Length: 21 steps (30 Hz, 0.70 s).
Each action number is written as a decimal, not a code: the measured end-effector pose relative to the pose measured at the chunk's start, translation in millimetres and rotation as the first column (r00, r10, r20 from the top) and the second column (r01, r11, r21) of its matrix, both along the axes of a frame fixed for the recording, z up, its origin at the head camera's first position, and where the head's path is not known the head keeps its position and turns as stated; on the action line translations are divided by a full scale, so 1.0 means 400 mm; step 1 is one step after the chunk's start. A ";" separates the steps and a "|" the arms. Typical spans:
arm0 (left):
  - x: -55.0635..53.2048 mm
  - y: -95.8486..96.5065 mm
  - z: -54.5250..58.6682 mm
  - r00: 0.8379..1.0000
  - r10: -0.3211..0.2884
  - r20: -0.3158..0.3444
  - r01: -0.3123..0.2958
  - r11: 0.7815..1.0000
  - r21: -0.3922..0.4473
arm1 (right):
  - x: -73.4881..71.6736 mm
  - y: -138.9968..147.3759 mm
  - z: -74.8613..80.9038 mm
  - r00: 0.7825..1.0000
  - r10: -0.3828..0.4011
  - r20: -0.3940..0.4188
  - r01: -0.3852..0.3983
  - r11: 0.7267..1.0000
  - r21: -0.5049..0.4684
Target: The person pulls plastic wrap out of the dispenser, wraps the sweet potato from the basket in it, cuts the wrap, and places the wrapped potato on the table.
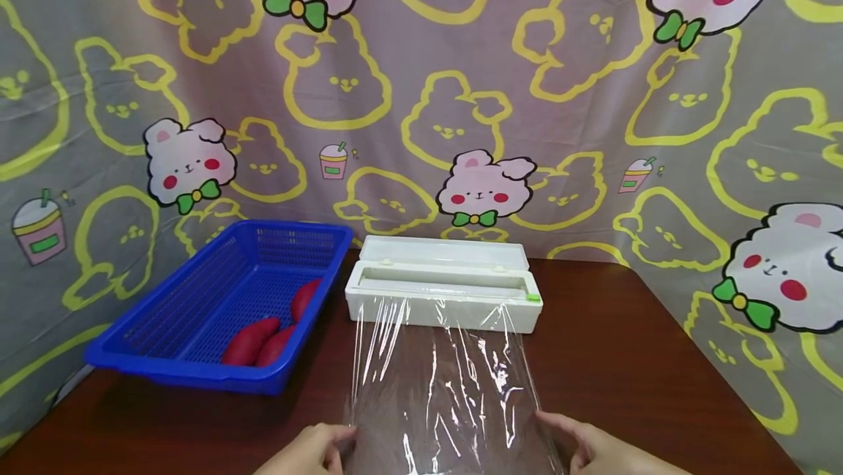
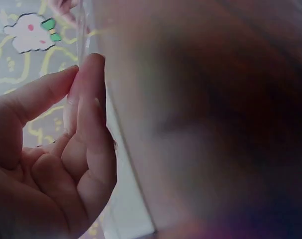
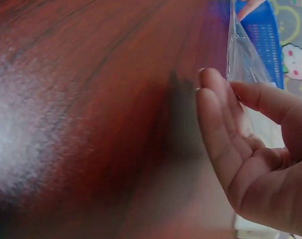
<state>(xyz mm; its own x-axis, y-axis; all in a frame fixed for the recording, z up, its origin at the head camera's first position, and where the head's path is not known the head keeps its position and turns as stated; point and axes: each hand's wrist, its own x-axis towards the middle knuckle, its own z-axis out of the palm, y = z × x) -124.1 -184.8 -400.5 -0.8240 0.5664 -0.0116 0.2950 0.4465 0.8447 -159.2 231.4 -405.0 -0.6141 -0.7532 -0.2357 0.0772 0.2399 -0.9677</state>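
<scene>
The left hand (image 1: 312, 451) pinches one side of a sheet of clear film (image 1: 454, 380) between thumb and finger, and across from it the right hand (image 1: 596, 449) pinches the other side the same way. Both come in low at the near edge, fingertips turned toward each other, the film spread between them. It stretches away from the person, wrinkled and shiny, to a white box (image 1: 441, 318) on the table (image 1: 606, 343), whose long axis runs left to right. The box's lid (image 1: 448, 249) stands open at the back; inside lies a pale roll (image 1: 448, 288), parallel to the front wall. Just left of it sits a blue basket (image 1: 197, 371), its long axis slanting away and rightward, with red, rounded things (image 1: 246, 343) gathered along its right side. Behind everything hangs a rabbit-printed cloth (image 1: 566, 124).
</scene>
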 end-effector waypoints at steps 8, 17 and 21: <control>-0.012 0.002 -0.022 0.989 -0.025 -0.146 -0.002 0.983 -0.181 | -0.018 -0.005 -0.044 0.996 0.084 -0.027 -0.087 0.991 -0.103; -0.018 0.006 -0.021 0.992 -0.005 -0.127 -0.021 0.978 -0.209 | -0.018 -0.015 -0.054 0.999 0.005 -0.047 -0.004 1.000 0.005; -0.016 0.005 -0.016 0.996 0.036 -0.081 -0.050 0.981 -0.189 | -0.019 -0.012 -0.063 0.996 -0.043 -0.076 0.048 0.997 0.065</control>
